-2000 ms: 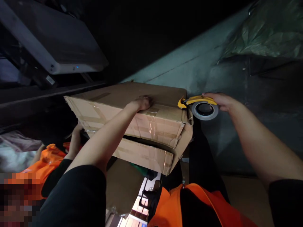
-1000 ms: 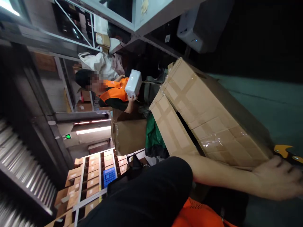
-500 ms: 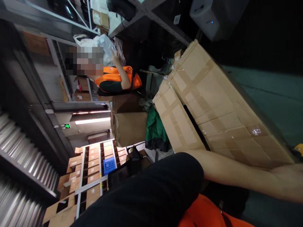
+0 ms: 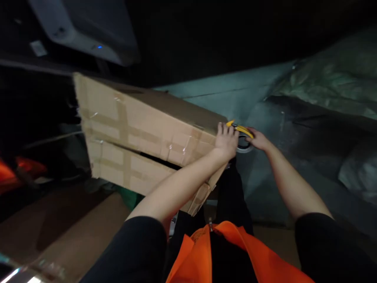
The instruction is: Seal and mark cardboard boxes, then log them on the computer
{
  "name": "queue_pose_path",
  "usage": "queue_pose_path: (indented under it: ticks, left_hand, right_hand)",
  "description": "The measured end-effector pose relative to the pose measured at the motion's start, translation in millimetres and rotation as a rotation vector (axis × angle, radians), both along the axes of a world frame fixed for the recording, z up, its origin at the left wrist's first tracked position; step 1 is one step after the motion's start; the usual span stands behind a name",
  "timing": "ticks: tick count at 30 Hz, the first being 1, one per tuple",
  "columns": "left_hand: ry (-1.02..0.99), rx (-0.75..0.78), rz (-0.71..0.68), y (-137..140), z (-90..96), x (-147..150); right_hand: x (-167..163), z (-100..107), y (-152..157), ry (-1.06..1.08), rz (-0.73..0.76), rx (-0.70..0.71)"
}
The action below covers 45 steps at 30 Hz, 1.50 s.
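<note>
A large cardboard box with strips of brown tape across it stands tilted in front of me; a dark gap runs between its two front panels. My left hand lies over the box's right end, fingers apart along the edge. Beside it my right hand grips a yellow tape dispenser with a round tape roll below the frame. The dispenser's front end is close to my left fingertips at the box corner. Whether the tape touches the cardboard is too blurred to tell.
A grey machine with a blue light hangs over the box's far left. Wrapped greenish sacks lie at the right on the grey floor. An orange vest of another person shows at the left edge.
My view has swung from the room and the co-worker down to the box's right end. Both hands and the whole tape dispenser are now in sight; before, only my left arm showed.
</note>
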<state>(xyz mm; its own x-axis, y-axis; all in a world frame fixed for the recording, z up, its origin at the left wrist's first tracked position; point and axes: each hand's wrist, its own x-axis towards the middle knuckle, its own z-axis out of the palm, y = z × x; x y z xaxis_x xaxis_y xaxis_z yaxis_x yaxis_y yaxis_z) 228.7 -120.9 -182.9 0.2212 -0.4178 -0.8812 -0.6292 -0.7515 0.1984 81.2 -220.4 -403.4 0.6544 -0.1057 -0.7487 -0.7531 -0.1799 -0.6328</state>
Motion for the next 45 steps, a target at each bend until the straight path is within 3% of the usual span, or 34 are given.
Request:
queue_pose_path:
  ticks: [3, 6, 10, 20, 31, 35, 40, 45]
  left_hand:
    - [0.030, 0.072, -0.135, 4.2, -44.4, 6.6]
    - [0.057, 0.207, -0.240, 9.8, -64.0, 11.9]
    - [0.083, 0.282, -0.286, 3.0, -69.8, 8.8]
    - [0.133, 0.277, -0.372, -16.2, -81.1, 7.0]
    - [0.094, 0.194, -0.437, -9.7, -80.1, 8.0]
    - [0.070, 0.235, -0.448, -13.5, -80.1, 6.0]
    - [0.105, 0.242, -0.434, -13.8, -83.6, 7.0]
    - [0.137, 0.218, -0.424, -14.3, -86.8, 7.6]
  right_hand:
    - [-26.2, -16.6, -16.0, -0.033, -0.081, 0.024]
    - [-29.3, -26.3, -10.2, -0.148, -0.114, 0.073]
    - [-34.8, -27.1, -17.5, -0.199, -0.116, 0.072]
    - [-20.1, -41.7, -48.8, -0.210, -0.126, 0.100]
    - [-22.5, -47.5, -50.4, -0.192, -0.182, 0.190]
    - [-54.2, -41.8, -52.9, -0.187, -0.237, 0.206]
    - [-133.9, -26.8, -66.7, -0.127, -0.368, 0.250]
    - [-203.5, -4.4, -65.3, -0.044, -0.515, 0.168]
